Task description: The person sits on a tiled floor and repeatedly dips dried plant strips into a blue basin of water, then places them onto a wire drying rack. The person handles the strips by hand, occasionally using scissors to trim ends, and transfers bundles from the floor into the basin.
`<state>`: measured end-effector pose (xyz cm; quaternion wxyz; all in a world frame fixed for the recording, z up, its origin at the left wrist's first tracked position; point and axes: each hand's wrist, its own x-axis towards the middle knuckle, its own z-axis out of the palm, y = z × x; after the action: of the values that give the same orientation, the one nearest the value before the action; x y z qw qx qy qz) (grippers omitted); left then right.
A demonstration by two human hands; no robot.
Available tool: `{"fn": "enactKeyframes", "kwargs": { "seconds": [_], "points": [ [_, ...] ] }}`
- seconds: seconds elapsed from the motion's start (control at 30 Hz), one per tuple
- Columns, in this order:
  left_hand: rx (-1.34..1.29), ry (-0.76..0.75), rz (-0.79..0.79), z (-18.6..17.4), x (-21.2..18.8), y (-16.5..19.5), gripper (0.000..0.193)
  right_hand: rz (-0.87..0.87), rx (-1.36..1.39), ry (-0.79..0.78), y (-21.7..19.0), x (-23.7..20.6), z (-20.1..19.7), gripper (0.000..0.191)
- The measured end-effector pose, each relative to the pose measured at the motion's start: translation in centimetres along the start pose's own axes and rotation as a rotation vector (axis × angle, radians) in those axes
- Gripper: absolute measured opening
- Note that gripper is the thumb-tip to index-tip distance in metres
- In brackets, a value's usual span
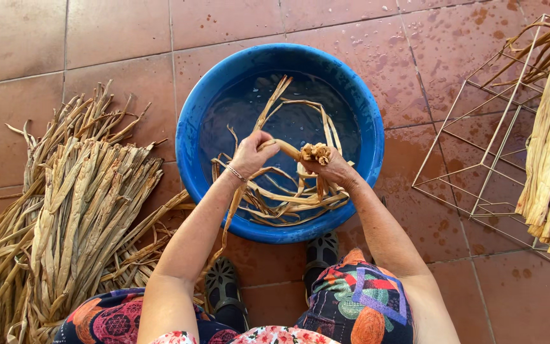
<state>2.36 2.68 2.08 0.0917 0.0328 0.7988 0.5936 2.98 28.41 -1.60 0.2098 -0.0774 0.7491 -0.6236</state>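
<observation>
I see both hands over the blue tub [189, 127], and they grip one wet leaf strip [286, 148] that runs sideways between them. My left hand [249, 155] pinches the long end, and my right hand [331, 167] is closed tight on the rolled-up bundle [316, 152]. More strips [288, 200] trail down into the water right below both hands.

home patio: terracotta floor tiles [122, 32], blue basin [205, 95], dried leaves [77, 204].

No packages, labels, signs or screens show anywhere here.
</observation>
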Motion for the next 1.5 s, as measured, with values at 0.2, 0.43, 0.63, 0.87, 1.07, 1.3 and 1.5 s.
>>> {"fn": "enactKeyframes", "kwargs": {
  "seconds": [0.2,0.43,0.63,0.87,1.07,1.3,1.5],
  "points": [
    [0.465,0.141,0.629,0.1,-1.4,1.2,0.009,0.069,0.135,0.082,-1.2,-1.1,-0.7,0.022],
    [0.291,-0.167,0.136,1.2,-1.8,1.2,0.018,-0.274,-0.106,0.165,1.2,-0.3,-0.4,0.015],
    [-0.143,-0.25,-0.122,1.7,-0.6,1.0,0.041,-0.162,0.008,0.139,1.3,0.7,-0.7,0.018],
    [-0.056,-0.345,0.086,2.7,-0.9,0.1,0.045,-0.245,-0.126,0.11,1.2,1.2,-0.4,0.018],
    [0.311,-0.14,0.253,4.7,-1.4,-0.2,0.033,-0.324,-0.291,0.142,3.1,2.1,-0.2,0.018],
    [0.191,-0.035,0.193,5.8,-2.0,-0.1,0.026,-0.237,-0.279,0.148,2.0,1.5,-0.2,0.018],
    [0.283,0.092,0.124,6.5,-1.8,-0.6,0.018,-0.182,-0.245,0.14,2.0,1.3,0.5,0.017]
  ]
}}
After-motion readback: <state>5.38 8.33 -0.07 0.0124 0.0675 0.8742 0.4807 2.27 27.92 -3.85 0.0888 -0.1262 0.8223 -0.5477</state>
